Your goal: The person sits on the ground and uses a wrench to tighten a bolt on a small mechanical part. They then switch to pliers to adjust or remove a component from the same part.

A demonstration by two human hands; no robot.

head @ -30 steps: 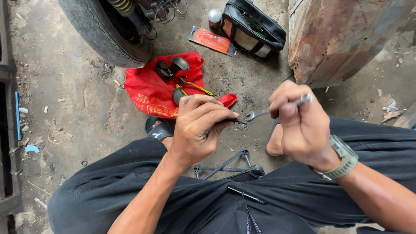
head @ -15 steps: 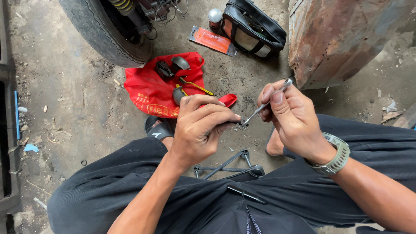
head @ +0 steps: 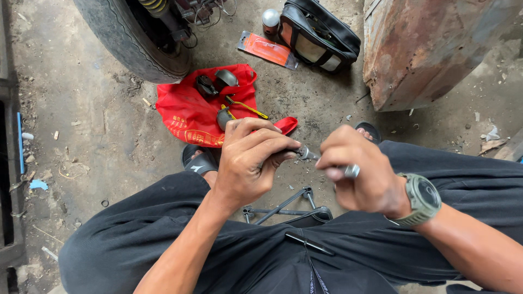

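Note:
My left hand [head: 251, 159] is closed around a small dark metal part, mostly hidden under the fingers. My right hand [head: 359, 175], with a green watch on the wrist, grips a slim silver wrench [head: 327, 162] whose end meets the part at the left fingertips. Both hands hover above my knees in black trousers. A black metal frame [head: 287, 208] lies on the ground between my legs, just below the hands.
A red cloth bag [head: 192, 113] with dark round parts and a yellow-handled tool lies ahead, beside a tyre [head: 131, 42]. An orange package [head: 267, 50], a silver can and a black bag [head: 320, 34] sit further off. A rusty metal box [head: 430, 49] stands right.
My right hand has swung the wrench down and toward me, from pointing up-right to lying low and level. The left hand has kept its hold in place.

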